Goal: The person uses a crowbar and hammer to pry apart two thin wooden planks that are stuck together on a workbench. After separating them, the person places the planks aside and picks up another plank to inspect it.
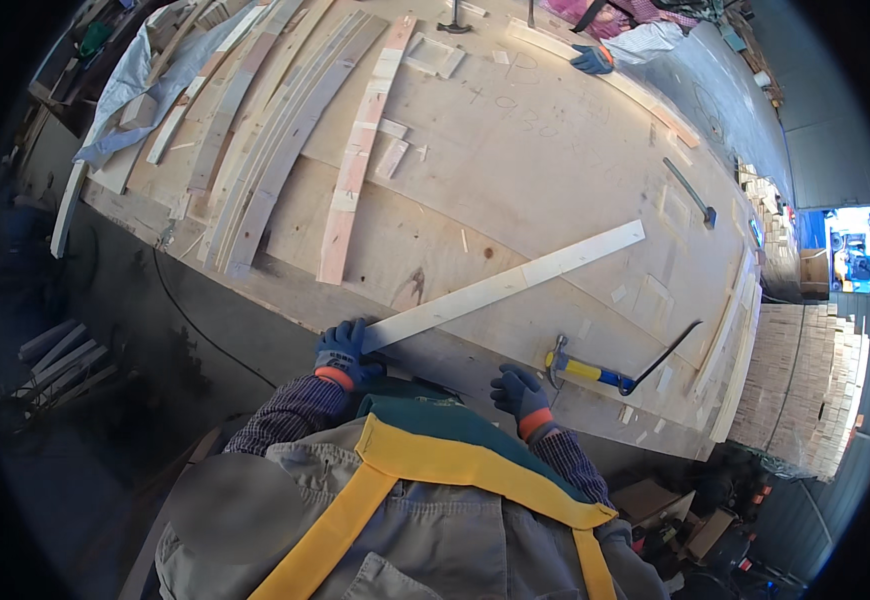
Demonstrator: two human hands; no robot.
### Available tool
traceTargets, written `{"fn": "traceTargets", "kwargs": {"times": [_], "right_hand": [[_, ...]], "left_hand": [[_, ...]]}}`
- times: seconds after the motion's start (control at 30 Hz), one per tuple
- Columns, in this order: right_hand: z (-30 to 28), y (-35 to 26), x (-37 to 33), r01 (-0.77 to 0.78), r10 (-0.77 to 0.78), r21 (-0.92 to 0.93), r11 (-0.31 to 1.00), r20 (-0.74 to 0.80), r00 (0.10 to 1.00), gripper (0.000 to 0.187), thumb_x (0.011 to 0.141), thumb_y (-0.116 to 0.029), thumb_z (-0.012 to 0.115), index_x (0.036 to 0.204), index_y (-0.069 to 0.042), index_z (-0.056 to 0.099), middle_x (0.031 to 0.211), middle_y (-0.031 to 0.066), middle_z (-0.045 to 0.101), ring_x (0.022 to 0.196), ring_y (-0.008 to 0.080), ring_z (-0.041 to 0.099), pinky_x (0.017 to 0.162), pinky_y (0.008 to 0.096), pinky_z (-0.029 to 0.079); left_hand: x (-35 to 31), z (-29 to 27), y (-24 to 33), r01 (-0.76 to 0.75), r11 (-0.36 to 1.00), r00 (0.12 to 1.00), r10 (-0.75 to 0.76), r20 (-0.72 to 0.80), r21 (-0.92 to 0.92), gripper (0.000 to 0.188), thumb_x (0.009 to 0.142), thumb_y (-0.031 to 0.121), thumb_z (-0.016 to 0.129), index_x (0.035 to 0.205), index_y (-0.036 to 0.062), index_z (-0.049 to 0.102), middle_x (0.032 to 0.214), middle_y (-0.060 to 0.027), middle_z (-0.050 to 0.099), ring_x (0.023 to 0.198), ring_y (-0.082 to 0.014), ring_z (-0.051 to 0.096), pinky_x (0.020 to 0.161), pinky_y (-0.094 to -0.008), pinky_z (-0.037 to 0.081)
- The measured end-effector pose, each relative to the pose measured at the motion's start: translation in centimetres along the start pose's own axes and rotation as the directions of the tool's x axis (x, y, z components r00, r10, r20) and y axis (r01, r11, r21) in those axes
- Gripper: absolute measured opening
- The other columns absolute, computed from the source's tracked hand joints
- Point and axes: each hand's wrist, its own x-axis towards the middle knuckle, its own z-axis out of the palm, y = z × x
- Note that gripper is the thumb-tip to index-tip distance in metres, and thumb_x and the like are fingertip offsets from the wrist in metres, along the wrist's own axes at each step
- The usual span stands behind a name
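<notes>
A pale wooden slat (515, 285) lies slantwise across the plywood-topped table, its near end at the table's front edge. My left hand (347, 352), in a blue glove with an orange cuff, is closed on that near end. To its right, my right hand (522, 393), gloved alike, hovers at the table edge with loosely bent fingers apart and nothing in them. Close by on its right lies a claw hammer (590, 372) with a yellow and blue handle. A dark pry bar (667, 353) touches or nearly touches the handle's end.
Several long boards (285, 140) lie on the table's left, beside a pinkish board (360, 160). Another person's gloved hand (593, 60) rests on a long strip (635, 92) at the far side. A second hammer (695, 200) lies farther right. Stacked wood (795, 380) stands beyond the table.
</notes>
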Motion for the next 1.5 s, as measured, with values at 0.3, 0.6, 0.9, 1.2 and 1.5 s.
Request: {"fn": "traceTargets", "kwargs": {"times": [0.3,0.6,0.9,1.2,1.5], "right_hand": [[-12.7,4.5,-1.2,0.011,0.015,0.122,0.992,-0.206,0.978,0.035,0.087,-0.025,0.061,0.118,-0.010,0.056,0.093,0.0074,0.063,0.071,0.0182,0.060,0.060,0.0296,0.048],[-16.8,8.8,1.9,0.023,0.024,0.192,0.981,-0.243,0.970,0.037,0.087,-0.031,0.061,0.119,-0.013,0.054,0.093,0.0086,0.065,0.067,0.0206,0.061,0.057,0.0338,0.050],[-14.1,10.4,5.0,0.058,-0.032,0.228,0.972,-0.118,0.993,0.037,0.086,-0.031,0.062,0.119,-0.014,0.055,0.093,0.0086,0.065,0.068,0.0210,0.062,0.057,0.0350,0.049],[-15.0,10.9,6.2,0.129,-0.080,0.277,0.952,-0.182,0.980,0.030,0.086,-0.029,0.063,0.111,-0.012,0.059,0.083,0.0073,0.065,0.063,0.0198,0.060,0.054,0.0341,0.048],[-12.1,11.8,7.0,0.148,-0.096,0.227,0.963,-0.225,0.970,0.029,0.085,-0.031,0.062,0.108,-0.012,0.060,0.087,0.0075,0.064,0.066,0.0197,0.060,0.056,0.0343,0.048]], "left_hand": [[3.2,2.6,2.6,0.118,0.975,0.987,-0.136,0.086,0.188,0.068,0.062,0.047,0.074,0.117,0.0164,0.050,0.118,-0.0141,0.051,0.108,-0.0351,0.050,0.091,-0.0467,0.042],[-3.3,-2.7,5.3,-0.043,0.977,0.998,0.053,0.043,-0.211,0.064,0.069,0.038,0.071,0.120,0.0054,0.051,0.106,-0.0208,0.063,0.100,-0.0346,0.061,0.084,-0.0405,0.048],[-3.2,-7.3,7.3,0.289,0.816,0.910,-0.072,0.407,-0.501,0.059,0.072,0.041,0.070,0.107,-0.0047,0.060,0.086,-0.0179,0.065,0.076,-0.0251,0.063,0.068,-0.0368,0.049],[-4.0,-5.2,6.6,-0.043,0.973,0.999,0.038,-0.028,-0.229,0.059,0.066,0.043,0.075,0.103,-0.0003,0.060,0.087,-0.0162,0.064,0.076,-0.0256,0.061,0.068,-0.0373,0.049],[-4.3,-8.7,7.0,-0.137,0.976,0.989,0.125,-0.080,-0.168,0.061,0.063,0.043,0.078,0.103,0.0007,0.057,0.099,-0.0229,0.062,0.090,-0.0353,0.062,0.076,-0.0414,0.050]]}}
